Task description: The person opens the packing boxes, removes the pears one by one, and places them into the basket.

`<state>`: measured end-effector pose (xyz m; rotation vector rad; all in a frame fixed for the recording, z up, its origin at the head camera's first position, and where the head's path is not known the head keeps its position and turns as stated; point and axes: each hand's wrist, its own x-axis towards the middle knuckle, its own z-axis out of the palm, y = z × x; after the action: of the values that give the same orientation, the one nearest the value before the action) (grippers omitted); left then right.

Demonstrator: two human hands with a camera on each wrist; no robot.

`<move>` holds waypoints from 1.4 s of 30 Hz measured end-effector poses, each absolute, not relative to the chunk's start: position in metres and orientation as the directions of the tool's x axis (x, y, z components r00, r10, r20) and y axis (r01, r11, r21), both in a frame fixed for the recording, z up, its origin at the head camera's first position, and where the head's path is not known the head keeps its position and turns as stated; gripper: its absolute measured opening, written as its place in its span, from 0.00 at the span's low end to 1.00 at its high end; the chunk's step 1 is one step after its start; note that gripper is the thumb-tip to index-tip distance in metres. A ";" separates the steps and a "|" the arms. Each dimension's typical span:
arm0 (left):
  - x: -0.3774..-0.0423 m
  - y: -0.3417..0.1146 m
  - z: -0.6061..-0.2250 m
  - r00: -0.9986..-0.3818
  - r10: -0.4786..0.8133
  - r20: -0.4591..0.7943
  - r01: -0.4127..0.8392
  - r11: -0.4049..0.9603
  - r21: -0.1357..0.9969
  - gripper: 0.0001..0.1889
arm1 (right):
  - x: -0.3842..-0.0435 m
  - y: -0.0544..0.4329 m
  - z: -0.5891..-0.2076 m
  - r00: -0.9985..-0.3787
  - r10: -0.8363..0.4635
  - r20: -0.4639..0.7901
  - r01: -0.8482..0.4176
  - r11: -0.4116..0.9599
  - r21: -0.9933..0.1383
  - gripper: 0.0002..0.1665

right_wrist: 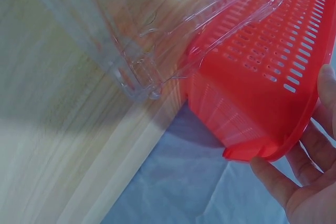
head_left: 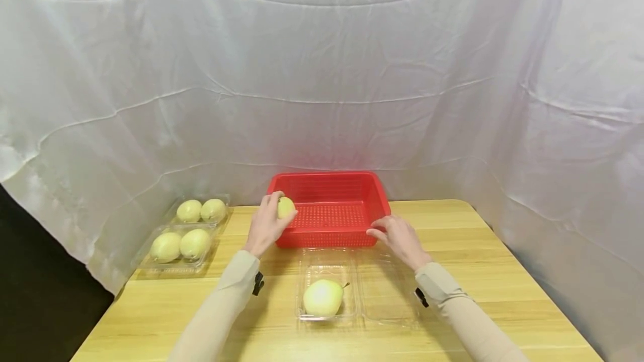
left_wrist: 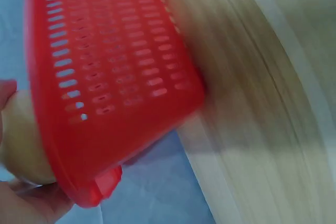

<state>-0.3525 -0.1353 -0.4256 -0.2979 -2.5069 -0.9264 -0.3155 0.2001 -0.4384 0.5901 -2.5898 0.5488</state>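
Note:
My left hand (head_left: 268, 222) holds a pale yellow pear (head_left: 286, 207) at the left rim of a red plastic basket (head_left: 327, 239). In the left wrist view, the pear (left_wrist: 23, 140) shows partly behind the basket's rim, with fingers around it. My right hand (head_left: 397, 237) grips the basket's front right corner, its thumb outside the front wall and its fingers over the rim. The right wrist view shows fingers (right_wrist: 278, 179) against that rim. Nearer to me, a pear with a stem (head_left: 323, 298) lies in a clear plastic clamshell box (head_left: 308, 316), whose lid (head_left: 389, 300) lies open to the right.
At the left of the wooden table (head_left: 483, 295) are two clear boxes, a front one (head_left: 188, 266) and a rear one (head_left: 225, 201), each with two pears. Whitish cloth (head_left: 322, 60) hangs behind the table and along its sides.

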 end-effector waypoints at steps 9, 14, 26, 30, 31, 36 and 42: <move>-0.367 -0.127 -0.418 -0.929 0.211 0.304 0.326 0.854 0.405 0.28 | -0.315 0.199 -0.438 -0.821 -0.306 0.483 -0.474 0.836 -0.276 0.17; -0.374 -0.123 -0.417 -0.966 0.211 0.151 0.257 0.851 0.458 0.28 | -0.315 0.197 -0.437 -0.820 -0.311 0.481 -0.479 0.832 -0.279 0.16; -0.385 -0.120 -0.410 -0.967 0.245 -0.070 0.189 0.873 0.449 0.19 | -0.316 0.197 -0.440 -0.814 -0.306 0.494 -0.478 0.837 -0.268 0.15; -0.385 -0.119 -0.409 -0.967 0.250 -0.056 0.207 0.891 0.403 0.19 | -0.317 0.198 -0.439 -0.812 -0.292 0.506 -0.472 0.839 -0.272 0.15; -0.385 -0.119 -0.409 -0.966 0.253 -0.053 0.214 0.897 0.387 0.19 | -0.317 0.198 -0.439 -0.811 -0.292 0.507 -0.471 0.839 -0.272 0.16; -0.386 -0.116 -0.411 -0.954 0.295 -0.055 0.263 0.910 0.321 0.16 | -0.317 0.199 -0.438 -0.811 -0.298 0.503 -0.477 0.835 -0.275 0.16; -0.387 -0.115 -0.415 -0.947 0.314 -0.065 0.281 0.909 0.308 0.14 | -0.316 0.199 -0.439 -0.812 -0.295 0.504 -0.476 0.835 -0.278 0.17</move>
<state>-0.3870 -0.1148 -0.4152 -0.4973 -3.1797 -0.4858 -0.3157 0.1990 -0.4392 0.5702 -2.5648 0.5503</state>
